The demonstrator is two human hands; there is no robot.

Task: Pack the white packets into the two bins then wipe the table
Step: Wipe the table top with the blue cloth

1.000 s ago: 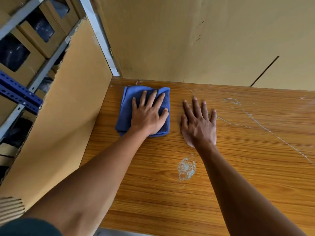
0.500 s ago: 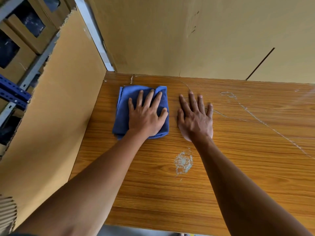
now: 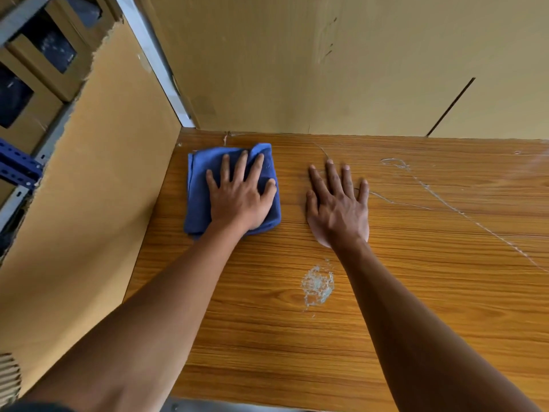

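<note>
Both hands lie flat with fingers spread on the wooden table (image 3: 386, 307): the right hand (image 3: 337, 203) rests on bare wood and holds nothing. Just beside it, the left hand (image 3: 240, 197) presses on the folded blue cloth (image 3: 197, 188), near the table's far left corner.

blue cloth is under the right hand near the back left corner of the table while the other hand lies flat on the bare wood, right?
Not quite: the head view shows the blue cloth under the left hand, not the right. The right hand is the one lying flat on the bare wood of the table.
</note>
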